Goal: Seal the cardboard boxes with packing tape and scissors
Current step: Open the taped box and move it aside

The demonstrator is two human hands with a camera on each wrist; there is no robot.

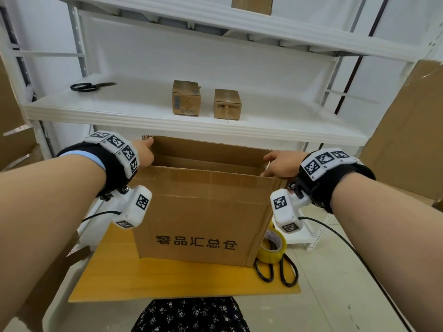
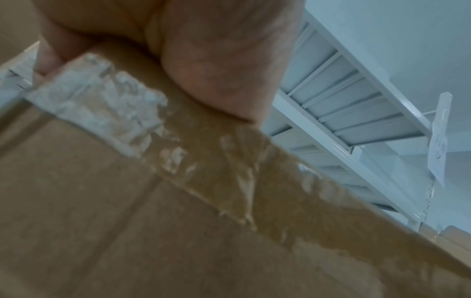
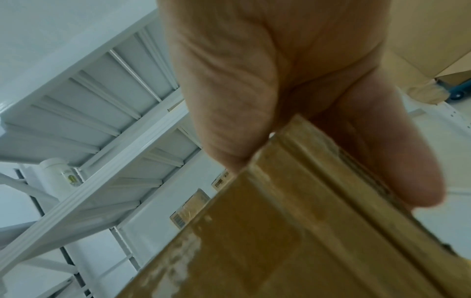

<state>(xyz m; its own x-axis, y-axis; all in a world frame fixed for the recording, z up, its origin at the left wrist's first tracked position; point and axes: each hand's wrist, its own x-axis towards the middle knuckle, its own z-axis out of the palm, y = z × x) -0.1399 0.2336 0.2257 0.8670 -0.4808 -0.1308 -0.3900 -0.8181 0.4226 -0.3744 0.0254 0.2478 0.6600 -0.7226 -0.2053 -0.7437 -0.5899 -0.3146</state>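
Note:
A large open cardboard box (image 1: 203, 212) with black printed characters stands on a small wooden table (image 1: 167, 279). My left hand (image 1: 143, 152) grips the box's upper left flap (image 2: 127, 161), which carries torn tape remnants. My right hand (image 1: 280, 164) grips the upper right flap edge (image 3: 293, 221), thumb on one side and fingers on the other. A yellow roll of packing tape (image 1: 272, 248) and black-handled scissors (image 1: 275, 271) lie on the table at the box's right foot.
A white metal shelf (image 1: 191, 121) stands behind the box. It bears two small sealed cardboard boxes (image 1: 185, 98) (image 1: 227, 104) and a second pair of black scissors (image 1: 91, 87). Large flat cardboard sheets (image 1: 407, 130) lean at right and left.

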